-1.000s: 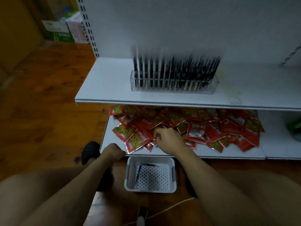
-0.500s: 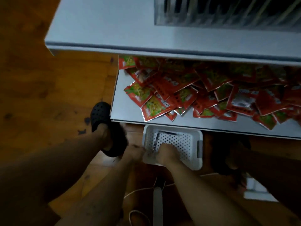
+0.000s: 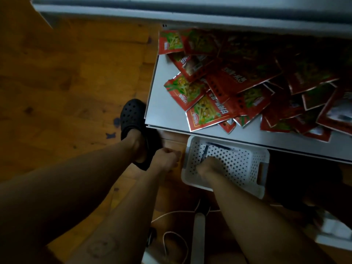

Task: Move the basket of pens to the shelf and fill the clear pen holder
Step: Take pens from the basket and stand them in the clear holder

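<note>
White plastic, dotted with round holes: one basket [image 3: 240,165] sits on the wood floor [image 3: 66,82], at 4 o'clock from the middle of my view, its far rim right at the front edge of the lower shelf [image 3: 167,115]. I count two dark pens [image 3: 219,146] in it: one along the far wall, one slanting toward 6 o'clock. Two hands. The right hand [image 3: 209,165] is inside the basket, fingers bent down over the near end of the slanting pen, though I cannot tell whether they pinch it. The left hand [image 3: 165,159] is a curled fist at the basket's 9 o'clock, just beside the wall, nothing showing in it. One black clog [image 3: 133,115] stands at the basket's 10 o'clock. Red snack packets [image 3: 207,111] lie heaped on the shelf from 12 to 2 o'clock — too overlapped to count. The boards are orange-brown and the light is dim. One white cable [image 3: 171,214] loops at 6 o'clock.
</note>
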